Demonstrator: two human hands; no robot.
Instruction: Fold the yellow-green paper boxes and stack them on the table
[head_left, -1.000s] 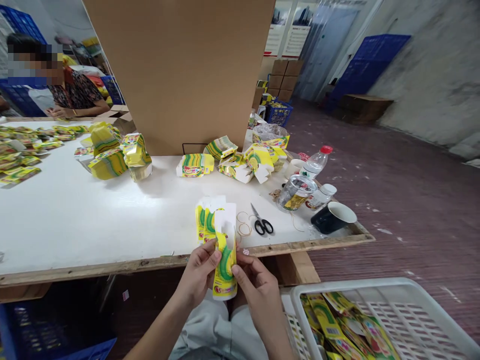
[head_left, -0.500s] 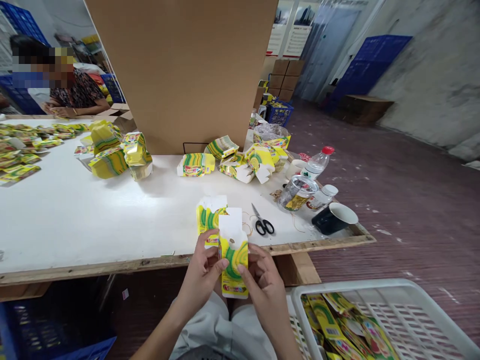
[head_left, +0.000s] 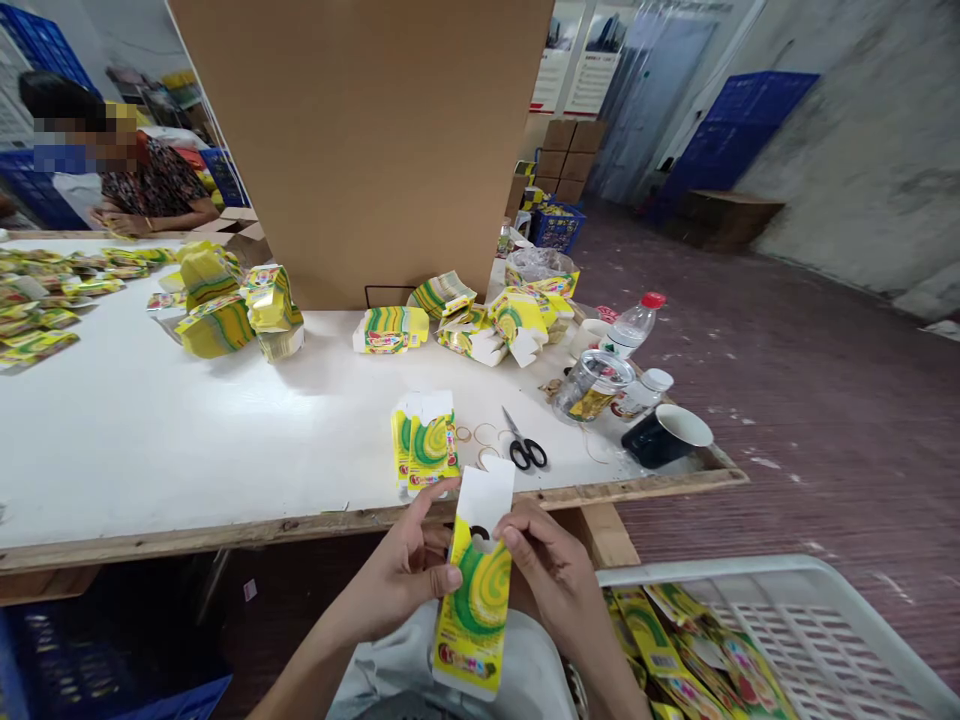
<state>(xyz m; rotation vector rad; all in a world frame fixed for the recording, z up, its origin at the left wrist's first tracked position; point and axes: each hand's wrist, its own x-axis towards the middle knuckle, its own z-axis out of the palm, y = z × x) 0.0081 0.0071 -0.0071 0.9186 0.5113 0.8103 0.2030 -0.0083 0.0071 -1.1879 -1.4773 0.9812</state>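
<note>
Over my lap I hold a yellow-and-green printed carton (head_left: pixel 480 600), its white top flap standing up. My left hand (head_left: pixel 409 570) grips its left edge, thumb on the printed front and fingers behind. At the upper right edge, by the notch under the flap, my right hand (head_left: pixel 551 555) pinches the carton between thumb and fingers. Just beyond, on the table, lie a few flat cartons (head_left: pixel 433 448) of the same print. Black-handled scissors (head_left: pixel 527 452) rest to their right, with thin rubber bands (head_left: pixel 486 436) between.
Bundled cartons (head_left: pixel 391 330) stand along the back of the white table (head_left: pixel 150 430). A jar (head_left: pixel 592 388), a red-capped bottle (head_left: pixel 637 322) and a dark mug (head_left: pixel 666 437) crowd the right corner. A white basket (head_left: pixel 795 570) holding cartons sits at lower right. A co-worker (head_left: pixel 150 180) sits far left.
The carton has come lower and nearer to me and now tilts, its top leaning right. My right hand has shifted from its lower right side up to the notch.
</note>
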